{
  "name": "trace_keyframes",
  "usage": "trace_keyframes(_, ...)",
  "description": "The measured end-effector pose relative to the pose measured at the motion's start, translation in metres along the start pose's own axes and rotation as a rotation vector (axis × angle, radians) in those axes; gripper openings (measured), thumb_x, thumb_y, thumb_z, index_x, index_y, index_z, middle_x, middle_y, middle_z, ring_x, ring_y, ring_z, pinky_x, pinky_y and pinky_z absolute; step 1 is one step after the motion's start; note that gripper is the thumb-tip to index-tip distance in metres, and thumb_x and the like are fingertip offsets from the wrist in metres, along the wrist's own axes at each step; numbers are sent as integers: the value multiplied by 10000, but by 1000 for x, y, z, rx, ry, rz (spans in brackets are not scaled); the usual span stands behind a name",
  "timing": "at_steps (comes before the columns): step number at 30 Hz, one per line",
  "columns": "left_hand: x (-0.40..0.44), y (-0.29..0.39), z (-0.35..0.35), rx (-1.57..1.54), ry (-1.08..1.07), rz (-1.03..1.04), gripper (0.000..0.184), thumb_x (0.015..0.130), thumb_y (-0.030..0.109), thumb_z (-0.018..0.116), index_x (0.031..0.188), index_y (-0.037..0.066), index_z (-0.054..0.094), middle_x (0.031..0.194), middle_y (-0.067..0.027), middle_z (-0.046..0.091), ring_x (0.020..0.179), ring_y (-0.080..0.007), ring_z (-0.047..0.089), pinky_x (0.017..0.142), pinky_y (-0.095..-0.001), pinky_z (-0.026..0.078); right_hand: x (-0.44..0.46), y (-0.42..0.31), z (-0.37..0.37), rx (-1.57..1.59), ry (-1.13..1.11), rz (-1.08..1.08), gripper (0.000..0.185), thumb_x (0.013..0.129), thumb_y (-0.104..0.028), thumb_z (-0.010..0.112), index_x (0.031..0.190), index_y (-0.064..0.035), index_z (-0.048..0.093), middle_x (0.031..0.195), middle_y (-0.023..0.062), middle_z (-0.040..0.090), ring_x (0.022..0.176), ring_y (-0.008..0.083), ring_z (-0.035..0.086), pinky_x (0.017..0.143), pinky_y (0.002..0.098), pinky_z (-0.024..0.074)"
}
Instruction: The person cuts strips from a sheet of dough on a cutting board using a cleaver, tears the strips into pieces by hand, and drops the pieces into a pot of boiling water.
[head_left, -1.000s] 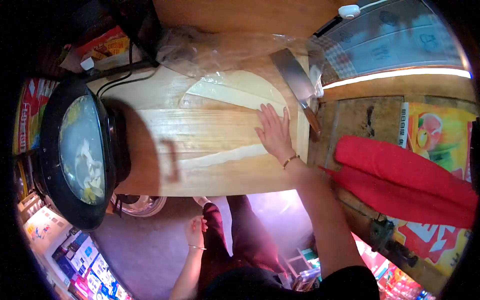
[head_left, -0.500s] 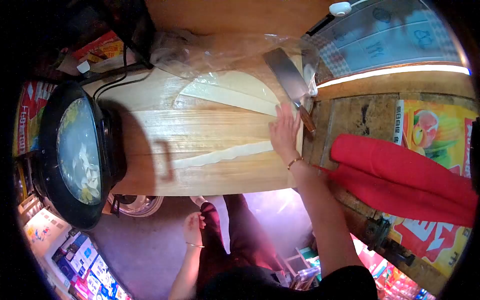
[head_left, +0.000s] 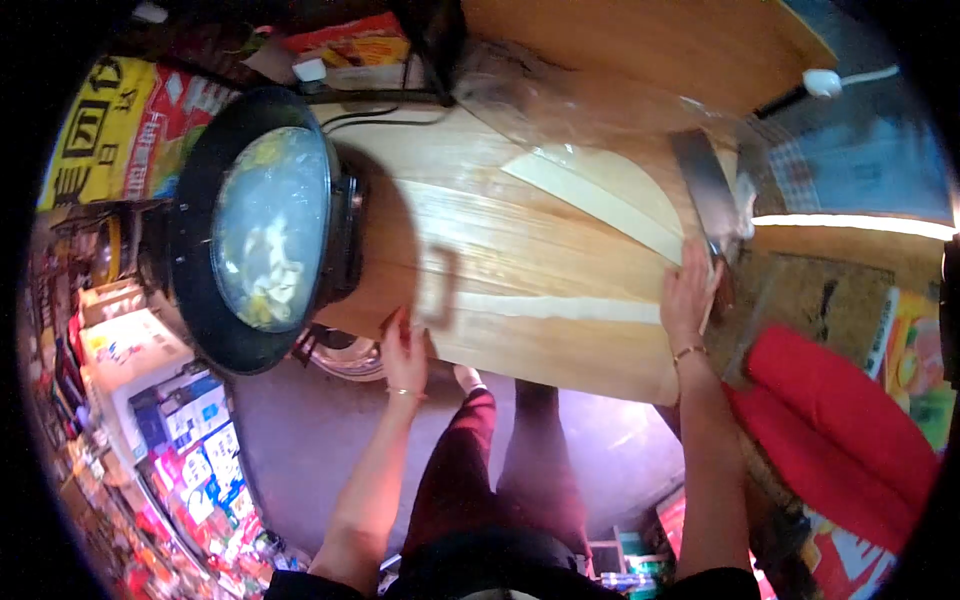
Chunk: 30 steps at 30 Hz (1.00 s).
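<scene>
A long dough strip point(head_left: 560, 307) lies across the wooden board point(head_left: 520, 345). Behind it rests a folded half-round dough sheet point(head_left: 610, 195) with a straight front edge. My right hand point(head_left: 688, 292) lies at the right end of the board, fingers stretched out, touching the sheet's near corner and beside the strip's right end. My left hand point(head_left: 404, 350) is raised at the board's front edge, left of the strip, its fingers loosely bent and apart with nothing visible in them. A cleaver point(head_left: 705, 185) lies just beyond my right hand, its handle partly hidden by the fingers.
At the left stands a black wok point(head_left: 200, 290) holding cloudy liquid and pale dough pieces point(head_left: 272, 270). Clear plastic film point(head_left: 560, 105) lies along the back of the board. A red cloth point(head_left: 830, 400) covers part of the right-hand surface. A metal basin point(head_left: 350, 355) sits below the board.
My left hand has risen from beside my leg to the board's front edge. My right hand stays by the dough's right end. The whole view has shifted, moving the scene rightward.
</scene>
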<state>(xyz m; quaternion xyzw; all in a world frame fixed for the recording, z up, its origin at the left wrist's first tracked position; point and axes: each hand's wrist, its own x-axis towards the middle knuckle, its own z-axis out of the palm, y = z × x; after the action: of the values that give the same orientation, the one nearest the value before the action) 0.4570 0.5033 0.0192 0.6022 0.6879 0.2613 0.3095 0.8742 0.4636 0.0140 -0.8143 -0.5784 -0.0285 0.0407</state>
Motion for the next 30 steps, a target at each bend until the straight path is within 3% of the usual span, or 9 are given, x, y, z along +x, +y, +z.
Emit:
trace_keyframes(3, 20, 7, 7, 136, 95, 148, 405, 753, 168, 599, 1098, -9, 483, 911, -138, 553, 770, -187, 520, 673, -291, 424, -7, 7, 1, 167, 68, 12, 484, 808, -135, 438, 1256, -20, 295, 1287, 123, 323, 1221, 252, 259, 1027, 424, 122)
trace_keyframes(5, 31, 31, 14, 116, -90, -246, 402, 721, 193, 633, 1047, -15, 521, 817, -128, 569, 705, -210, 532, 639, -301, 433, 0, 15, 7, 633, 130, 269, 456, 828, -116, 426, 1247, 8, 297, 1268, 155, 338, 1194, 290, 289, 1015, 380, 180)
trace_keyframes(9, 33, 34, 37, 155, 45, -93, 290, 656, 205, 683, 865, 25, 594, 720, -99, 600, 660, -189, 570, 629, -290, 458, -16, -8, -47, 700, 243, 249, 408, 834, -84, 417, 1219, 22, 333, 1247, 164, 360, 1169, 274, 332, 986, 368, 247)
trace_keyframes(12, 36, 37, 43, 160, 44, -271, 239, 625, 181, 690, 771, 30, 577, 681, -70, 583, 617, -166, 548, 583, -276, 450, -38, -20, -48, 867, 198, 284, 378, 818, -72, 437, 1186, 2, 400, 1199, 160, 416, 1138, 260, 367, 980, 367, 258)
trace_keyframes(16, 37, 9, 59, 52, 79, -390, 174, 640, 187, 629, 745, 58, 580, 637, -105, 567, 635, -236, 571, 599, -331, 454, -43, -60, -63, 974, -161, 215, 340, 823, -107, 460, 1148, -10, 437, 1157, 140, 461, 1084, 282, 421, 944, 374, 314)
trace_keyframes(20, 27, 34, 44, 178, 14, -119, 149, 667, 132, 608, 791, 58, 572, 644, -122, 559, 647, -244, 568, 600, -338, 452, -18, -125, -98, 1014, -478, 142, 379, 787, -175, 533, 1131, -37, 453, 1174, 142, 453, 1053, 296, 452, 908, 386, 363)
trace_keyframes(25, 12, 124, -15, -118, -269, 234, 364, 742, 24, 567, 1094, 71, 489, 786, -130, 551, 661, -228, 561, 607, -310, 462, 23, -184, -108, 808, -364, -677, 482, 742, -232, 593, 1168, -83, 424, 1185, 140, 451, 1078, 292, 432, 904, 364, 357)
trace_keyframes(28, 8, 171, -62, -166, -268, 304, 273, 743, 79, 604, 1011, 50, 558, 810, -109, 566, 670, -185, 569, 612, -285, 463, 37, -197, -145, 1144, -1075, -518, 275, 778, -262, 585, 914, -23, 582, 808, 104, 610, 742, 151, 579, 662, 284, 457)
trace_keyframes(30, 8, 198, -97, -264, -269, 280, 229, 739, 85, 612, 960, 34, 583, 815, -106, 570, 660, -162, 568, 623, -263, 466, 33, -205, -184, 1233, -1023, -416, 198, 817, -191, 555, 802, 2, 593, 664, 16, 575, 590, 70, 534, 559, 219, 447)
